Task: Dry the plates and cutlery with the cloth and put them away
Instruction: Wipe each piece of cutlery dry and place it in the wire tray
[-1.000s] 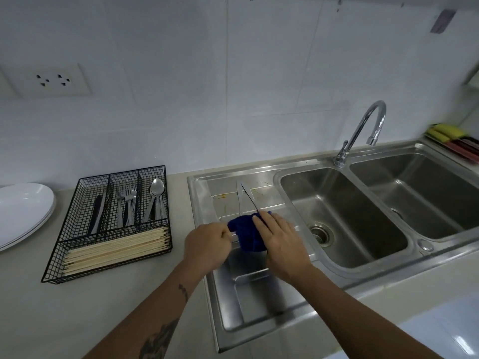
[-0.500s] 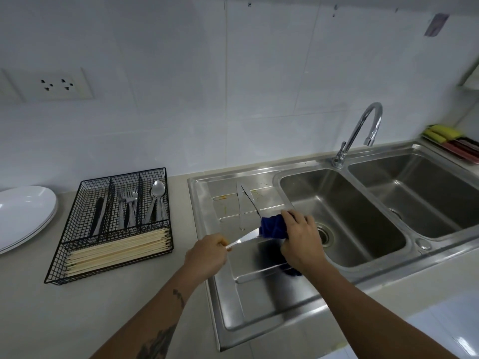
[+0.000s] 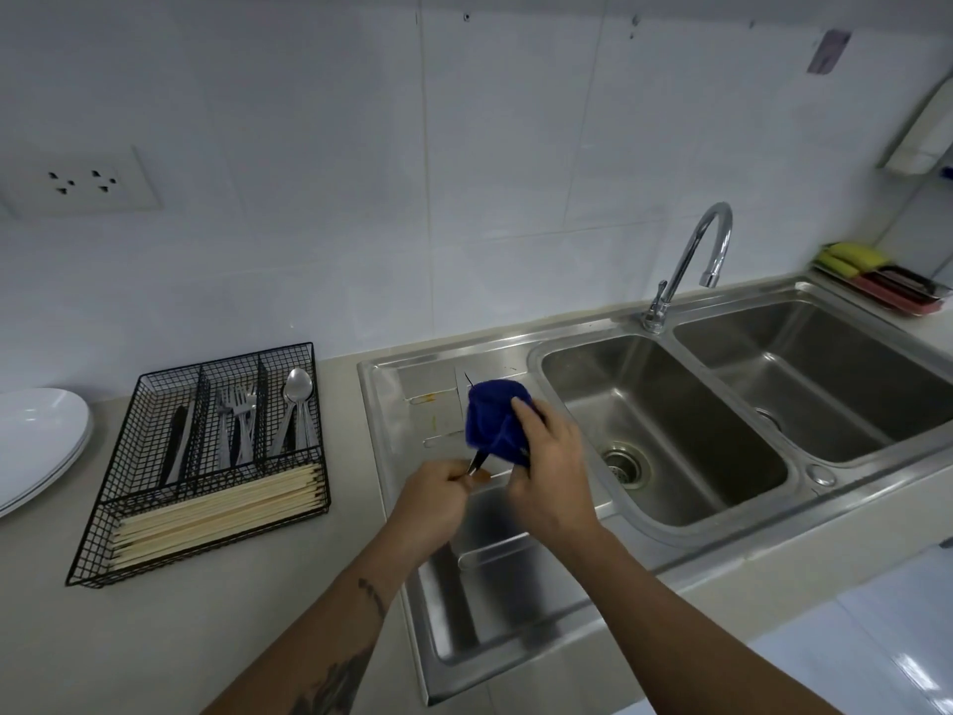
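1. Left hand (image 3: 430, 495) grips the knife (image 3: 477, 460) handle, fingers curled; blade runs up into the cloth (image 3: 495, 418).
2. Right hand (image 3: 549, 469) clasps the cloth around the blade, above the drainboard (image 3: 407, 399).
3. Caddy (image 3: 206, 456) and plates (image 3: 36, 441) lie left of both hands.

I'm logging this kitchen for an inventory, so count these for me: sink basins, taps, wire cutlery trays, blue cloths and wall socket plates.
Sink basins: 2
Tap: 1
Wire cutlery tray: 1
Blue cloth: 1
Wall socket plate: 1
Total: 6
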A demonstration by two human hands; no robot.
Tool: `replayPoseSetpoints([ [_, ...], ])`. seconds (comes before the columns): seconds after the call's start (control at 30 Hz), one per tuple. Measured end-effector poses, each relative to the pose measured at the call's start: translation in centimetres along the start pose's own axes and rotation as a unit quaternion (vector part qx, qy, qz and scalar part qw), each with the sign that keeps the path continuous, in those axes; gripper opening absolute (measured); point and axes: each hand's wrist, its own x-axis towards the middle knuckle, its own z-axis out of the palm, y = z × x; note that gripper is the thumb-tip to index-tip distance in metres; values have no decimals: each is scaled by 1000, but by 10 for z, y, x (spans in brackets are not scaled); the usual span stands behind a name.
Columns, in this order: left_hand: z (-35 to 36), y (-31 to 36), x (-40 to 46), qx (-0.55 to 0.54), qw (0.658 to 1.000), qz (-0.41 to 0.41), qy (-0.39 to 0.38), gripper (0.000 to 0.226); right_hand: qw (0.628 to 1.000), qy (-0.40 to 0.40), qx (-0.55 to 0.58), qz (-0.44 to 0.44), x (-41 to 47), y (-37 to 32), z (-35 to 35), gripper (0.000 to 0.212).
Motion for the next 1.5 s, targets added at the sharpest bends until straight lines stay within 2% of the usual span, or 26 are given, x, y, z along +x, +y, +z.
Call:
replayPoseSetpoints([
  [0.07,-3,4,-1,-14,1000,-4,-6,31,999,-25,-41,-23,-2,7,1,71],
  [0.13,-4,5,-2,-2,1000,1,3,37,999,-22,-42,-2,-2,13,1,69],
  [0.2,-4,5,-5,1,1000,2,14,34,999,-14,-36,2,-3,10,1,68],
  [0.33,-6,9,-6,-63,997,-14,32,33,990,-17,-114,-87,-4,1,-4,70],
  [0.4,-9,10,-4,-91,995,-37,30,31,984,-22,-147,-102,1,10,-9,68],
  [0.57,-13,4,0,-74,994,-49,63,24,993,-8,-120,-8,10,30,-24,59],
  [0.7,-16,10,8,-44,993,-38,99,7,997,12,-73,5,16,20,-29,59],
  [0.77,-16,16,14,-62,989,-59,122,7,999,26,-32,23,19,5,-29,60],
  [0.87,-16,27,25,-129,976,-96,147,9,998,37,16,49,20,-17,-24,62],
  [0.93,-17,33,30,-212,959,-107,153,11,999,23,35,33,15,-29,-17,63],
  [1.07,-25,32,31,-341,916,-107,180,18,998,-28,-33,-41,-6,-27,3,63],
  [1.17,-30,26,28,-426,873,-131,200,23,994,-58,-86,-41,-10,-11,7,65],
  [1.23,-30,23,26,-461,855,-141,193,23,991,-70,-106,-42,-9,-8,6,66],
  [1.4,-30,28,25,-480,856,-115,156,24,987,-77,-101,-103,-5,-24,7,65],
  [1.5,-40,27,27,-484,857,-93,148,23,986,-97,-105,-83,-2,-12,5,66],
])
